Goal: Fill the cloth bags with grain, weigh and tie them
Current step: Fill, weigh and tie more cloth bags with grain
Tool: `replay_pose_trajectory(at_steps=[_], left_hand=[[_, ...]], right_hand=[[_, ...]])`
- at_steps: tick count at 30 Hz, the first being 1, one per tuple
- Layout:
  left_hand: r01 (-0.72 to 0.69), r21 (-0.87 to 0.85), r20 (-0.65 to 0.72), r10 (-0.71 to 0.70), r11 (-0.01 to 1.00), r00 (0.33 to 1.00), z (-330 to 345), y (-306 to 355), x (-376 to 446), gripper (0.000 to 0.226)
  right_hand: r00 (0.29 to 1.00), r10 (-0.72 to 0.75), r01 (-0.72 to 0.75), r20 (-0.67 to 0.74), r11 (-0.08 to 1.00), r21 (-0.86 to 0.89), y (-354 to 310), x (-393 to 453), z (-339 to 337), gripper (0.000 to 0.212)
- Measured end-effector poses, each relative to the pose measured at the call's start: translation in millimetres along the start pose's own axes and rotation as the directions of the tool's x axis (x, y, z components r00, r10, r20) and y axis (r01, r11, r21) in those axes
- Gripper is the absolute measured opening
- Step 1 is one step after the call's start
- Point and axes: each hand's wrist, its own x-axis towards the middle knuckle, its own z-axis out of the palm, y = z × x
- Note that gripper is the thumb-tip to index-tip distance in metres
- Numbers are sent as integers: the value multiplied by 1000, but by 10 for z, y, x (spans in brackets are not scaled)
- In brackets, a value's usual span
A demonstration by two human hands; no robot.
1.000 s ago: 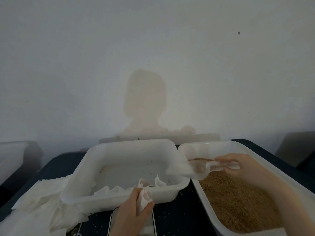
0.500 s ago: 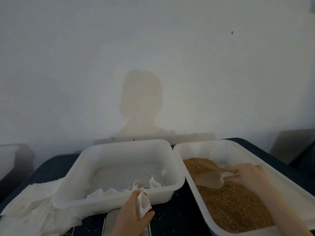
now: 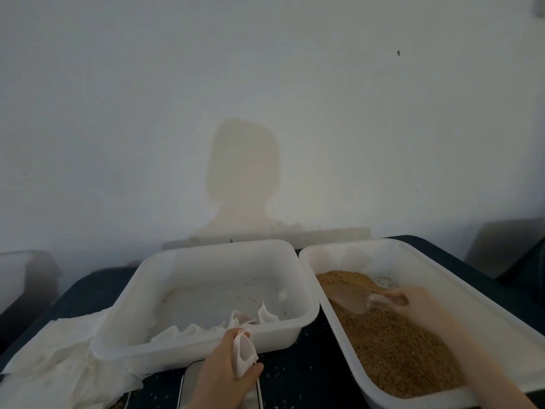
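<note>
- Two white plastic tubs sit side by side on a dark table [image 3: 298, 376]; the right tub [image 3: 498, 329] holds a bed of brown grain [image 3: 395, 346], while the left tub [image 3: 303, 317] has only a few stray kernels and some crumpled white cloth [image 3: 188, 333] along its near wall.
- More white cloth is heaped in a pile [image 3: 59, 358] on the table just left of the left tub.
- Behind the tubs rises a pale, plain wall [image 3: 265, 84], with a soft shadow of a head and shoulders [image 3: 243, 172] cast on it above the left tub.
- At the near edge, between the tubs, lies a flat white scale [image 3: 188, 382], mostly hidden under the left hand; its display cannot be seen.
- Loose kernels are scattered on the dark table near the scale.
- Right hand [image 3: 421, 305]: it reaches into the right tub, fingers curled round the handle of a clear plastic scoop [image 3: 354, 299]; the scoop's bowl lies on the grain, pointing toward the far left corner of that tub.
- Left hand [image 3: 224, 370]: it hovers over the scale just in front of the left tub, thumb and fingers pinching a small white cloth bag [image 3: 243, 354] with its mouth held open and facing up; the bag looks limp, and what is inside cannot be seen.
- No readable writing or brand marks show on anything.
</note>
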Motion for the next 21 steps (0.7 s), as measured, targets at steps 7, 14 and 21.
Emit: replay_pose_trajectory(at_steps=[7,14,21], left_hand=[[5,-53,-7,-6,999,1000,-41,-41,-11,41],[-15,-72,-20,14,997,1000,-97,-59,-19,37],[-23,-43,-31,22,999,999,-136,-52,-40,34]], right_hand=[[993,-18,36,-118,987,154,-81,-160,-163,31],[979,-119,151,-167,970,190,-320,-353,-453,33],[918,-396,382,2,886,262,-758,-611,-585,56]])
